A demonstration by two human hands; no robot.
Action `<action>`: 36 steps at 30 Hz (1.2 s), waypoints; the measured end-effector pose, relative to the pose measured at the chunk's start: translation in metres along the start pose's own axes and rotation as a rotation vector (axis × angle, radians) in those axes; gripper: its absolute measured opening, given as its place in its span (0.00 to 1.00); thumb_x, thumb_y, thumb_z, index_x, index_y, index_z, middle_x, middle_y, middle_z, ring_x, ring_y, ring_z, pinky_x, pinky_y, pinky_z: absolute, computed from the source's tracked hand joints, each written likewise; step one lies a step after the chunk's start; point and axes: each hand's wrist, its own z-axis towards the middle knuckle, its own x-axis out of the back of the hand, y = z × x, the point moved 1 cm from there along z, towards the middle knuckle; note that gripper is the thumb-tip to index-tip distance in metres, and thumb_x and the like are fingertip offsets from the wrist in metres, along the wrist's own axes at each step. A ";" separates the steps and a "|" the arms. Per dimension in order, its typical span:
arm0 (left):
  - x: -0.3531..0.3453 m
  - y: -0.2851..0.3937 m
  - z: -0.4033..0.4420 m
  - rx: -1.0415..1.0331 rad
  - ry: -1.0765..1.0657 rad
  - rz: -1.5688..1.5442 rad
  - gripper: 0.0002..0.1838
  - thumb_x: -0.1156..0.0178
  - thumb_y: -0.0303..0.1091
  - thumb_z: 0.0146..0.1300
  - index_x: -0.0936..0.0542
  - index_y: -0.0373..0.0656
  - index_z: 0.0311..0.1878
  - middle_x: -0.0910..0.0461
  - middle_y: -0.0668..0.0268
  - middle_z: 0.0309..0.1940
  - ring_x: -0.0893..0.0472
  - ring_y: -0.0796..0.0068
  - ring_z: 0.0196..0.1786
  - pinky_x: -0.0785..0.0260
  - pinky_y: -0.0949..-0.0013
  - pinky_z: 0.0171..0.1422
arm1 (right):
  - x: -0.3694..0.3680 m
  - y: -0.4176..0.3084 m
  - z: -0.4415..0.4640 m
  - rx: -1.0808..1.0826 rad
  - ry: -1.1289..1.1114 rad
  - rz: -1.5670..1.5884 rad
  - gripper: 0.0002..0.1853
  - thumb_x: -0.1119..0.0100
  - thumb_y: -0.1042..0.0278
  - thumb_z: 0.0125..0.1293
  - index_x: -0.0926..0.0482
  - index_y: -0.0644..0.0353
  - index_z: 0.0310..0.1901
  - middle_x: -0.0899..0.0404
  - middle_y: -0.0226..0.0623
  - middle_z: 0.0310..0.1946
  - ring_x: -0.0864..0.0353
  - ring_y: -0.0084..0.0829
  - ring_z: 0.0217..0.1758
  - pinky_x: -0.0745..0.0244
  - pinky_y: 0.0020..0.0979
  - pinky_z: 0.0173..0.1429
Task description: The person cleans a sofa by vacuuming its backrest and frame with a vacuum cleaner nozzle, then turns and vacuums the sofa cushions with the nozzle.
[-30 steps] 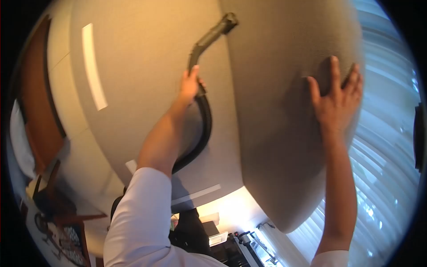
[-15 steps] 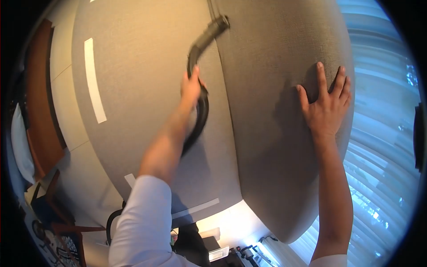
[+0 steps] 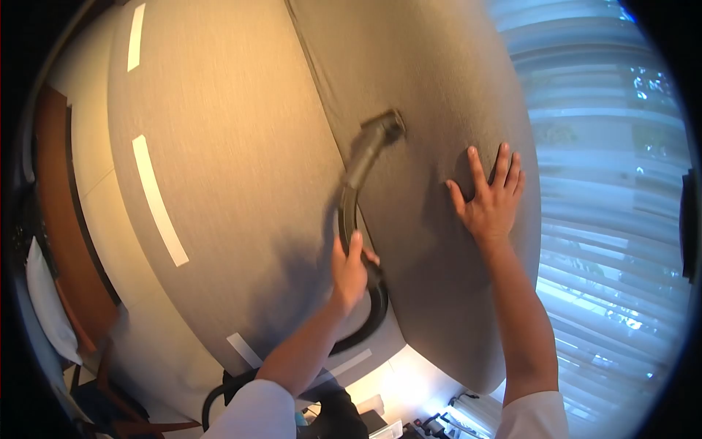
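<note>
Clasping the vacuum wand (image 3: 358, 172) with curled left hand (image 3: 349, 278), seemingly to steer the nozzle (image 3: 386, 126) ahead of that grip, at the upholstered backrest (image 3: 431, 293); bracing rightward of it, apparently, with right hand (image 3: 491, 208) spread, empty.

I have the left hand (image 3: 351, 274) wrapped around a black hose (image 3: 349, 208), its nozzle (image 3: 386, 126) over the grey backrest (image 3: 446, 278). The right hand (image 3: 491, 208) lies spread on that backrest, farther right. White strips (image 3: 157, 205) lie on the seat (image 3: 241, 146) at left; sheer curtains (image 3: 607, 241) hang on the right.
</note>
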 end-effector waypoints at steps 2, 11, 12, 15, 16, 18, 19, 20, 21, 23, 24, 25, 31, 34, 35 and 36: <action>-0.023 0.050 0.061 -0.253 0.012 0.093 0.18 0.45 0.52 0.79 0.31 0.45 0.50 0.27 0.67 0.23 0.22 0.72 0.22 0.25 0.64 0.25 | 0.001 0.000 0.003 -0.015 0.000 -0.003 0.39 0.32 0.36 0.61 0.29 0.28 0.75 0.45 0.52 0.81 0.43 0.63 0.80 0.43 0.67 0.76; -0.045 0.080 -0.025 -0.111 -0.188 0.189 0.22 0.46 0.47 0.80 0.31 0.35 0.59 0.23 0.63 0.24 0.19 0.72 0.29 0.22 0.64 0.41 | 0.004 0.002 -0.005 -0.066 -0.089 0.053 0.40 0.32 0.36 0.62 0.32 0.25 0.76 0.48 0.49 0.83 0.50 0.61 0.83 0.48 0.69 0.78; -0.036 0.056 -0.060 -0.093 -0.202 0.220 0.21 0.46 0.48 0.80 0.32 0.38 0.57 0.24 0.63 0.25 0.19 0.71 0.28 0.21 0.63 0.38 | 0.006 0.001 -0.005 -0.064 -0.100 0.074 0.40 0.32 0.37 0.62 0.33 0.25 0.77 0.48 0.48 0.83 0.50 0.61 0.83 0.48 0.69 0.79; -0.050 0.063 -0.079 -0.100 -0.193 0.192 0.19 0.47 0.49 0.80 0.32 0.42 0.55 0.26 0.63 0.25 0.20 0.69 0.27 0.21 0.62 0.34 | 0.007 0.002 -0.007 -0.075 -0.104 0.112 0.40 0.32 0.38 0.63 0.34 0.24 0.77 0.49 0.45 0.83 0.50 0.61 0.83 0.49 0.69 0.79; -0.066 0.077 -0.071 -0.121 -0.161 0.117 0.18 0.47 0.49 0.80 0.32 0.42 0.54 0.26 0.63 0.25 0.20 0.70 0.26 0.21 0.63 0.33 | 0.007 0.003 -0.007 -0.070 -0.104 0.127 0.40 0.32 0.38 0.63 0.34 0.24 0.77 0.49 0.45 0.83 0.50 0.60 0.83 0.49 0.69 0.79; -0.102 0.137 -0.027 -0.234 -0.011 0.298 0.21 0.41 0.49 0.78 0.29 0.38 0.51 0.25 0.66 0.23 0.20 0.74 0.26 0.25 0.66 0.32 | 0.008 0.002 -0.008 -0.080 -0.114 0.139 0.40 0.32 0.38 0.63 0.35 0.24 0.77 0.49 0.44 0.83 0.50 0.60 0.83 0.49 0.69 0.79; -0.116 0.167 -0.002 -0.281 -0.008 0.364 0.22 0.41 0.52 0.78 0.29 0.38 0.50 0.25 0.67 0.23 0.21 0.74 0.25 0.25 0.67 0.31 | 0.008 0.003 -0.008 -0.072 -0.128 0.142 0.40 0.32 0.38 0.63 0.35 0.24 0.77 0.49 0.43 0.83 0.50 0.59 0.84 0.50 0.69 0.79; -0.122 0.193 0.026 -0.344 -0.004 0.432 0.22 0.42 0.52 0.78 0.28 0.38 0.50 0.25 0.67 0.24 0.21 0.74 0.25 0.24 0.67 0.30 | 0.009 0.003 -0.010 -0.091 -0.123 0.153 0.40 0.32 0.38 0.63 0.35 0.24 0.77 0.49 0.43 0.83 0.50 0.59 0.84 0.50 0.69 0.79; -0.128 0.210 0.040 -0.411 -0.003 0.500 0.22 0.42 0.53 0.78 0.28 0.39 0.50 0.25 0.67 0.24 0.21 0.75 0.25 0.24 0.67 0.30 | 0.008 0.003 -0.010 -0.087 -0.132 0.144 0.40 0.33 0.38 0.64 0.36 0.23 0.78 0.50 0.43 0.84 0.50 0.58 0.84 0.50 0.68 0.80; -0.125 0.212 0.034 -0.447 -0.009 0.576 0.22 0.42 0.53 0.78 0.28 0.39 0.50 0.25 0.67 0.24 0.21 0.75 0.25 0.25 0.68 0.29 | 0.009 0.003 -0.009 -0.107 -0.137 0.148 0.40 0.34 0.37 0.64 0.36 0.23 0.78 0.50 0.42 0.84 0.51 0.58 0.84 0.51 0.68 0.80; -0.120 0.211 0.025 -0.469 -0.003 0.627 0.22 0.42 0.52 0.78 0.28 0.40 0.50 0.25 0.68 0.24 0.21 0.75 0.25 0.25 0.68 0.29 | 0.009 0.003 -0.010 -0.095 -0.139 0.146 0.40 0.35 0.37 0.65 0.37 0.23 0.78 0.51 0.42 0.84 0.51 0.57 0.84 0.51 0.68 0.80; -0.109 0.200 0.002 -0.427 -0.062 0.650 0.21 0.42 0.52 0.78 0.28 0.40 0.50 0.24 0.68 0.26 0.21 0.76 0.25 0.25 0.68 0.30 | 0.010 0.004 -0.010 -0.084 -0.142 0.139 0.40 0.36 0.37 0.65 0.38 0.23 0.79 0.51 0.42 0.84 0.51 0.57 0.84 0.51 0.68 0.80; -0.082 0.155 -0.057 -0.273 -0.124 0.517 0.18 0.42 0.48 0.79 0.30 0.43 0.52 0.28 0.67 0.27 0.22 0.76 0.29 0.22 0.65 0.34 | 0.011 0.004 -0.010 -0.082 -0.184 0.140 0.40 0.39 0.35 0.67 0.40 0.22 0.79 0.52 0.42 0.85 0.52 0.57 0.84 0.50 0.68 0.80; -0.129 0.208 -0.015 -0.403 -0.042 0.686 0.19 0.43 0.51 0.79 0.28 0.43 0.54 0.26 0.67 0.28 0.22 0.76 0.29 0.24 0.66 0.33 | 0.010 0.004 -0.010 -0.081 -0.187 0.122 0.40 0.39 0.34 0.68 0.41 0.22 0.80 0.52 0.42 0.85 0.51 0.57 0.84 0.50 0.67 0.80; -0.140 0.225 0.000 -0.412 0.012 0.752 0.20 0.43 0.51 0.79 0.28 0.42 0.56 0.26 0.67 0.28 0.22 0.77 0.30 0.24 0.66 0.34 | 0.010 0.002 -0.011 -0.087 -0.193 0.125 0.40 0.39 0.34 0.68 0.41 0.22 0.80 0.52 0.42 0.85 0.51 0.57 0.84 0.50 0.67 0.80; -0.147 0.237 0.016 -0.397 0.024 0.678 0.21 0.44 0.51 0.79 0.29 0.41 0.57 0.25 0.67 0.29 0.22 0.76 0.31 0.24 0.66 0.35 | 0.010 0.003 -0.010 -0.085 -0.190 0.110 0.40 0.39 0.34 0.68 0.41 0.22 0.80 0.52 0.42 0.85 0.51 0.57 0.84 0.50 0.67 0.80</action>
